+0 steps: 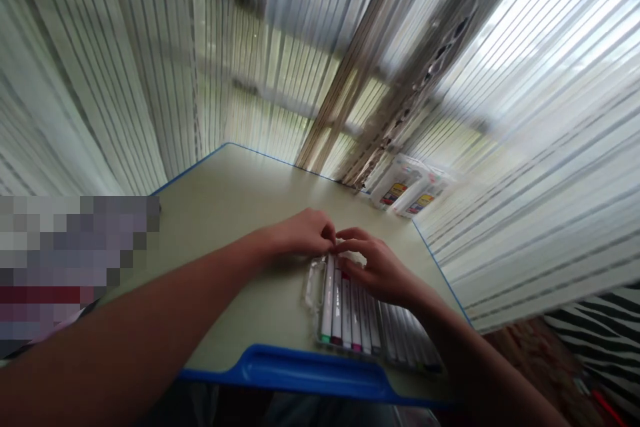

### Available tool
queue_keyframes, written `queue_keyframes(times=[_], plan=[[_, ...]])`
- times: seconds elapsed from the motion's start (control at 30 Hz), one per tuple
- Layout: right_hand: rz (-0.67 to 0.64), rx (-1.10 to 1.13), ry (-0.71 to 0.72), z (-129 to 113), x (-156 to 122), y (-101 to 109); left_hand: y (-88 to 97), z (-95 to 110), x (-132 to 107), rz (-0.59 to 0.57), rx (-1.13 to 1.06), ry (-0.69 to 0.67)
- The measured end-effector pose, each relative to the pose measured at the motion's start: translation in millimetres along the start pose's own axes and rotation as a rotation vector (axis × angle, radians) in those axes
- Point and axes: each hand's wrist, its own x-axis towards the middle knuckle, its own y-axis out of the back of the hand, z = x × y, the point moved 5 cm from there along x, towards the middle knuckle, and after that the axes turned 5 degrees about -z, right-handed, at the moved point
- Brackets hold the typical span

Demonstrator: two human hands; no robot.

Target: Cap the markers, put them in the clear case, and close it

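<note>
A clear plastic case (314, 293) with a handle on its left side lies on the table, holding a row of white markers (349, 310). Their near ends are coloured green, dark red, pink and grey. My left hand (311, 233) is closed at the far end of the leftmost marker (327, 297), its fingertips pinched together; what they grip is hidden. Across the far ends of the markers reaches my right hand (373, 263), thumb and fingers apart. Its fingertips nearly meet the left ones and it hides part of the row.
The pale table (225, 213) has a blue edge and a blue moulded recess (310, 370) at the front. Two clear packages (407, 187) with coloured labels stand at the far right corner. Striped sheer curtains (280, 67) hang behind. A pixelated area covers the left side.
</note>
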Motion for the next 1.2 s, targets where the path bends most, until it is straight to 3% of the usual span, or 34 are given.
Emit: queue_keyframes(times=[0.27,0.5,1.0,1.2], plan=[[-0.056,0.002,0.049,0.3,-2.2,-4.0,-3.8,-2.5,3.6,-0.007,-0.014,0.011],[0.05,-0.039,0.029,0.6,-4.2,-1.5,-3.1,-1.8,3.4,0.014,0.022,0.03],[0.07,0.016,-0.003,2.3,-7.3,-2.2,-3.5,-2.7,4.8,0.007,0.038,0.05],[-0.068,0.055,-0.021,4.6,-12.4,-1.7,-3.6,-4.4,5.3,0.002,0.028,0.071]])
